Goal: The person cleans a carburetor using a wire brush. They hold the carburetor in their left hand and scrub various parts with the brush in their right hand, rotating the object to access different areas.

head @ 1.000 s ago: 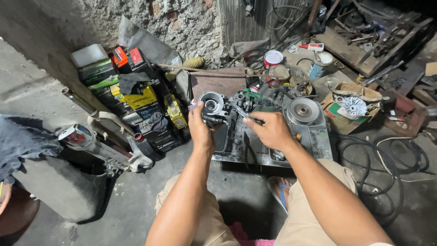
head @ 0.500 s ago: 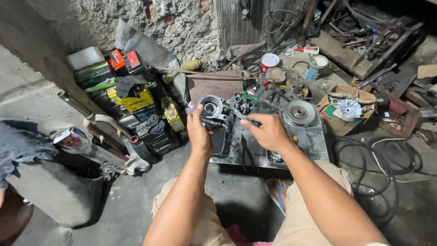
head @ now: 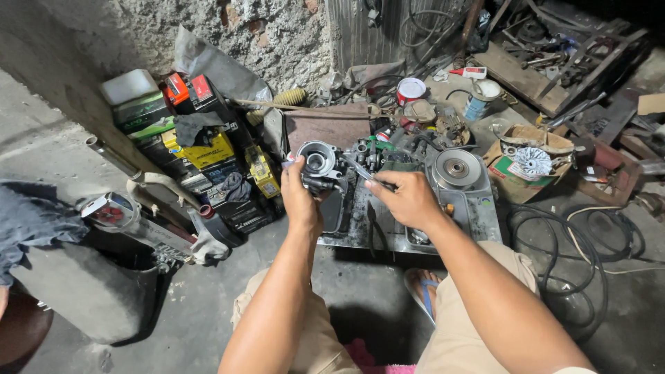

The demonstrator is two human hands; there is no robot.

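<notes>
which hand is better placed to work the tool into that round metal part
Right, probably. The right hand grips the thin tool, tip aimed at the round metal part, which the left hand steadies.

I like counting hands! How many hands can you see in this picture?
2. The left hand grips a round metal part by the wall side. The right hand holds a thin tool over the metal tray. No other hands show.

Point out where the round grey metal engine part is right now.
In the head view, the round grey metal engine part sits left of centre, gripped by the left hand, just above the flat metal tray.
</notes>
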